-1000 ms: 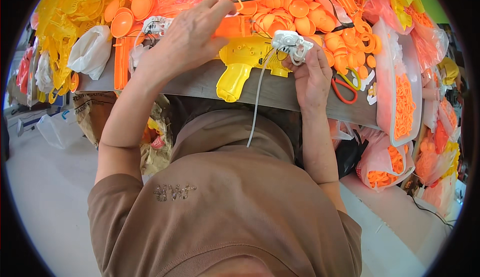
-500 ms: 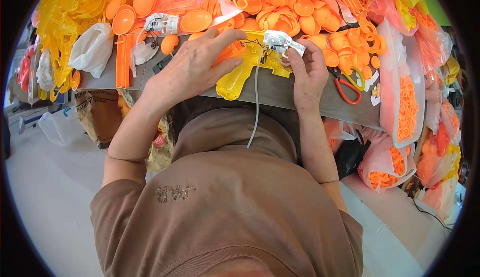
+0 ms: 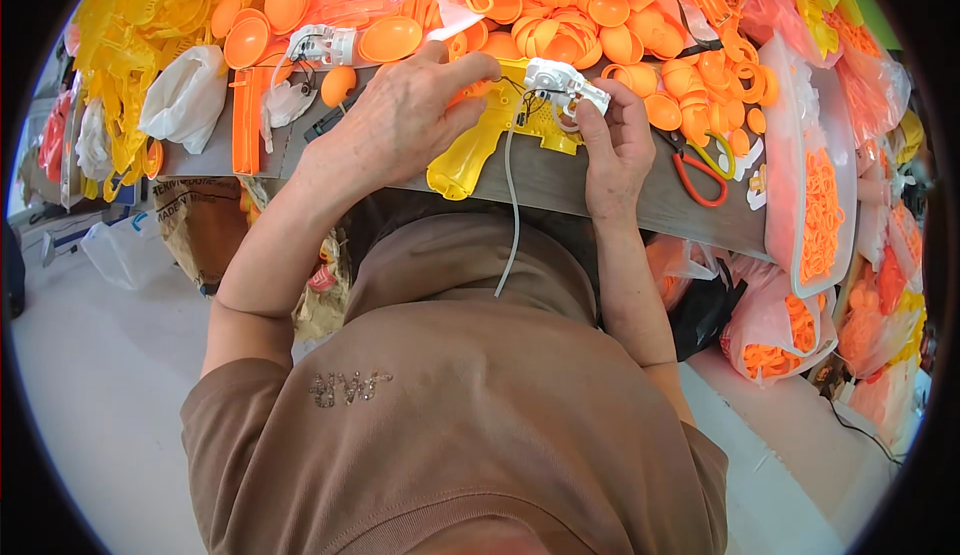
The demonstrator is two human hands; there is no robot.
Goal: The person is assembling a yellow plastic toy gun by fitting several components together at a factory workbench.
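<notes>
My right hand (image 3: pixel 618 145) pinches a white plastic gearbox-like mechanism (image 3: pixel 556 79) between thumb and fingers. Thin dark wires run from it over a yellow plastic shell half (image 3: pixel 470 155), which lies at the table's near edge. A pale flexible tube (image 3: pixel 515 205) hangs from beside the mechanism down in front of my shirt. To the left of the shell, my left hand (image 3: pixel 405 115) hovers with thumb and index finger apart, and I see nothing between them. Its other fingers are partly hidden behind the hand.
Heaped orange cup-shaped parts (image 3: pixel 555 40) fill the table's back; yellow parts (image 3: pixel 140 55) pile up at left. Another white mechanism (image 3: pixel 325 45) lies behind my left hand. Red-and-yellow-handled scissors (image 3: pixel 700 180) rest at right, beside a clear bin (image 3: pixel 845 225) of orange rings.
My left hand has shifted slightly up and right, and the orange seen between its thumb and index finger no longer shows. The right hand still holds the mechanism; the yellow shell has moved slightly left.
</notes>
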